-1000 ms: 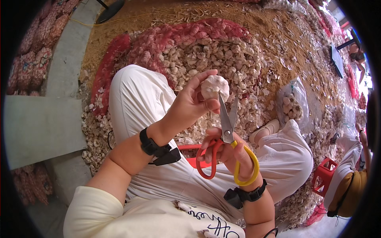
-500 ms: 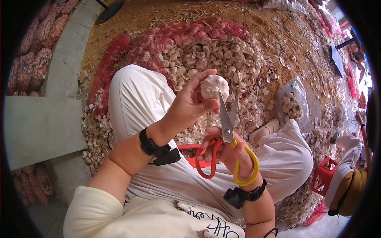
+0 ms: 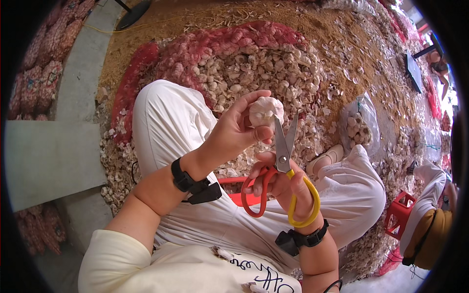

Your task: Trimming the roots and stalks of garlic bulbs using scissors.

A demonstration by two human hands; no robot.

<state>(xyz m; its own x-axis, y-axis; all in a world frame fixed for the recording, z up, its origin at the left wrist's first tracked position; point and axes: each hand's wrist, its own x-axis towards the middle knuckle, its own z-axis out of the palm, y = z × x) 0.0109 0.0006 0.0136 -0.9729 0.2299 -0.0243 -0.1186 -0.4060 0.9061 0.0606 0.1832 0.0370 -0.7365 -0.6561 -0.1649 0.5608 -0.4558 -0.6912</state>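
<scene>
Between the fingers and thumb of my left hand (image 3: pixel 244 121) is a whole white garlic bulb (image 3: pixel 266 110), raised above my lap. My right hand (image 3: pixel 288 193) grips a pair of scissors (image 3: pixel 283 158) with one red and one yellow handle loop. The blades point up and stand apart; the tip of the left blade reaches the lower right side of the bulb. Beyond my hands lies a heap of loose garlic bulbs (image 3: pixel 234 78) on an opened red mesh sack (image 3: pixel 183 53). Dry skins and bulbs are strewn around it.
A clear plastic bag of garlic (image 3: pixel 359 127) stands by my right foot. Farther right are a red stool (image 3: pixel 399 215) and a seated person (image 3: pixel 425 229). Full mesh sacks (image 3: pixel 36 85) are stacked at the left, behind a pale board (image 3: pixel 51 158). A black stand base (image 3: pixel 133 14) stands at the far left.
The garlic bulb has turned slightly in my left fingers and sits a little lower. The scissors have shifted slightly to the right, their blades still apart.
</scene>
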